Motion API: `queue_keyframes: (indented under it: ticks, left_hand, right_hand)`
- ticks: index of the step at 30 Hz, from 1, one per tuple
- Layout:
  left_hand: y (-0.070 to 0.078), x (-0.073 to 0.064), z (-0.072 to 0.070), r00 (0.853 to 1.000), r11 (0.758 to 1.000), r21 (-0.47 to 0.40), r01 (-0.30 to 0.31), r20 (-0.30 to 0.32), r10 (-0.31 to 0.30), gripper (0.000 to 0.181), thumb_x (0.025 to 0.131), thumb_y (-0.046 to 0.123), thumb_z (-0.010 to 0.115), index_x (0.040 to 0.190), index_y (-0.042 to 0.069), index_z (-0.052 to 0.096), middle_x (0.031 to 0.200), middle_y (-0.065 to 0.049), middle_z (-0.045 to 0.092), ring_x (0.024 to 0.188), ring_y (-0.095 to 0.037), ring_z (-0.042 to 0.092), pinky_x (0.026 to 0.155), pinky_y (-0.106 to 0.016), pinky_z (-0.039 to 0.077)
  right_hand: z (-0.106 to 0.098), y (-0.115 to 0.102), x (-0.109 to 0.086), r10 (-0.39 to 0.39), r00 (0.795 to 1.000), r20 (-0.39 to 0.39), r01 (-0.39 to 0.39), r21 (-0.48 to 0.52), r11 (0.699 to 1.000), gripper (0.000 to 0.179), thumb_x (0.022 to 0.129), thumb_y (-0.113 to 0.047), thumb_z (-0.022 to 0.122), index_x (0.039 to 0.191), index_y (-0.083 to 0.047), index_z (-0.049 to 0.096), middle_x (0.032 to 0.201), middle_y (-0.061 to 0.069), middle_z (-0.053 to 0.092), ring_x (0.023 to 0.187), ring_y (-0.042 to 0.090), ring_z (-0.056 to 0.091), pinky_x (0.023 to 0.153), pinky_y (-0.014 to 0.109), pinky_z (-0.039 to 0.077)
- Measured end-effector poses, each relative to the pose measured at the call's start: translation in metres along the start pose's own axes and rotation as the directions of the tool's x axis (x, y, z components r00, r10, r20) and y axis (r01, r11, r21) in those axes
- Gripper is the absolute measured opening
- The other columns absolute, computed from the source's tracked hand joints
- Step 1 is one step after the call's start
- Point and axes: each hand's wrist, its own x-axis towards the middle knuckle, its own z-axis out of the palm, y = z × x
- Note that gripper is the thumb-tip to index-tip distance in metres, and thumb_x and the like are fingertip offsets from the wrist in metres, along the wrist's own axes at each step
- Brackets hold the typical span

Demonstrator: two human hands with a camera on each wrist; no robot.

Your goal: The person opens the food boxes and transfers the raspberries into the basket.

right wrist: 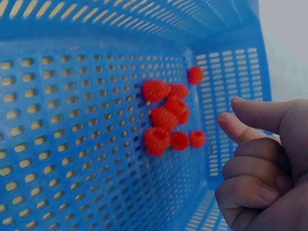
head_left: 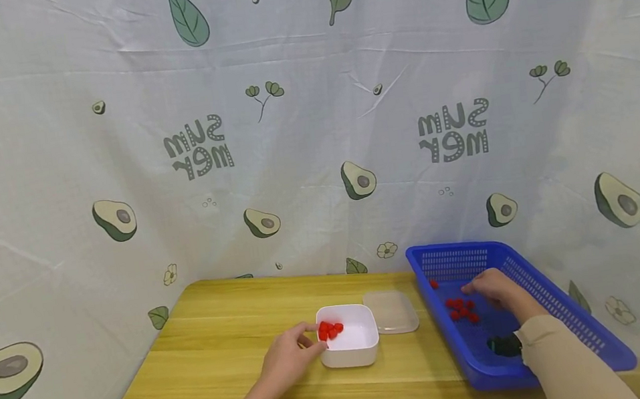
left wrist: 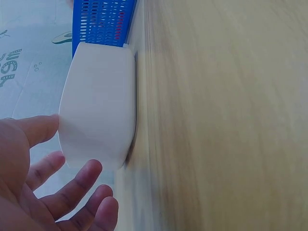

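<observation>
My left hand (head_left: pixel 290 358) is at the left side of a small white box (head_left: pixel 349 357), fingers spread and loosely bent. In the left wrist view its thumb (left wrist: pixel 45 129) meets the edge of the box. Several red raspberries (head_left: pixel 328 330) lie in the box's left part. Inside the blue basket, my right hand (head_left: pixel 498 290) hovers with thumb and forefinger extended, a gap between their tips, and the other fingers curled. Nothing shows between them. Several raspberries (right wrist: pixel 164 119) sit clustered on the basket floor beside that hand, with a single raspberry (right wrist: pixel 196 75) a little apart.
A translucent lid (head_left: pixel 391 312) lies flat between the box and the blue basket (head_left: pixel 470 368). The basket has raised perforated walls and stands at the right of the wooden table (head_left: pixel 237 311). A printed curtain (head_left: pixel 298 128) hangs behind the table.
</observation>
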Motion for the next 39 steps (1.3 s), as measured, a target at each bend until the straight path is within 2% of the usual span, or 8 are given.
queue_keyframes:
  ticks: [2,4,8,14,20,26,30,39]
  left_hand:
    - [0.000,0.000,0.000,1.000,1.000,0.002,-0.002,-0.001,0.002,0.040,0.089,0.036,0.076,0.123,0.016,0.069,0.090,0.001,0.066,0.078,-0.017,0.056,0.065,-0.033,0.044]
    - [0.000,0.000,0.000,1.000,1.000,0.004,-0.005,-0.003,0.005,0.040,0.089,0.036,0.076,0.123,0.016,0.069,0.090,0.001,0.067,0.078,-0.017,0.056,0.064,-0.033,0.044]
    - [0.000,0.000,0.000,1.000,1.000,0.003,-0.003,-0.001,0.003,0.040,0.089,0.035,0.076,0.123,0.016,0.069,0.089,0.001,0.066,0.077,-0.017,0.056,0.064,-0.033,0.044]
    - [0.001,0.000,0.000,1.000,1.000,-0.002,0.003,0.003,-0.003,0.040,0.089,0.036,0.076,0.123,0.017,0.069,0.090,0.001,0.067,0.078,-0.018,0.056,0.064,-0.034,0.044]
    - [0.002,0.000,-0.001,1.000,1.000,-0.001,0.003,0.004,-0.003,0.039,0.089,0.036,0.076,0.123,0.017,0.068,0.091,0.001,0.067,0.079,-0.017,0.056,0.065,-0.034,0.044]
    - [0.002,0.000,0.000,1.000,1.000,-0.004,0.012,0.002,-0.012,0.039,0.089,0.035,0.076,0.123,0.017,0.068,0.091,0.001,0.067,0.078,-0.018,0.056,0.064,-0.034,0.043]
    - [0.000,0.000,0.000,1.000,1.000,0.003,0.000,-0.004,0.000,0.039,0.089,0.035,0.076,0.123,0.017,0.068,0.090,0.001,0.067,0.077,-0.017,0.056,0.064,-0.034,0.043]
    - [0.002,-0.001,-0.001,1.000,1.000,-0.004,0.005,0.001,-0.005,0.041,0.089,0.035,0.076,0.124,0.016,0.068,0.091,0.001,0.066,0.078,-0.018,0.055,0.064,-0.033,0.043]
  right_hand:
    - [0.000,-0.005,-0.001,-0.017,1.000,0.010,0.018,-0.029,0.999,0.027,0.093,-0.020,0.064,0.071,-0.005,0.060,0.053,-0.005,0.031,0.045,0.009,0.027,0.045,0.025,0.028]
    - [0.000,-0.011,-0.003,-0.047,0.999,0.019,0.048,-0.043,0.998,0.026,0.094,-0.020,0.064,0.092,0.005,0.070,0.059,-0.001,0.044,0.046,0.009,0.028,0.046,0.026,0.031]
    - [0.002,-0.027,-0.008,-0.123,0.992,0.030,0.124,-0.021,0.992,0.042,0.095,-0.018,0.064,0.116,0.018,0.063,0.085,0.012,0.062,0.047,0.009,0.027,0.048,0.027,0.033]
    - [0.007,-0.051,-0.016,-0.144,0.988,0.048,0.144,0.017,0.989,0.041,0.096,-0.021,0.065,0.118,0.014,0.064,0.078,0.006,0.058,0.046,0.008,0.030,0.047,0.026,0.033]
    - [0.011,-0.070,-0.019,-0.155,0.987,0.041,0.153,0.037,0.987,0.037,0.097,-0.026,0.065,0.119,0.004,0.068,0.094,0.007,0.064,0.046,0.009,0.028,0.047,0.027,0.032]
    - [0.016,-0.092,-0.027,-0.190,0.980,0.059,0.188,0.041,0.981,0.044,0.097,-0.031,0.067,0.126,0.002,0.065,0.080,0.001,0.059,0.043,0.010,0.028,0.043,0.026,0.030]
    - [0.022,-0.105,-0.034,-0.209,0.975,0.075,0.204,0.074,0.976,0.044,0.097,-0.032,0.066,0.128,0.001,0.065,0.062,-0.004,0.041,0.044,0.009,0.025,0.043,0.025,0.028]
    - [0.044,-0.128,-0.046,-0.242,0.967,0.081,0.234,0.096,0.967,0.034,0.097,-0.024,0.066,0.123,-0.002,0.069,0.057,-0.005,0.035,0.044,0.009,0.022,0.043,0.024,0.026]
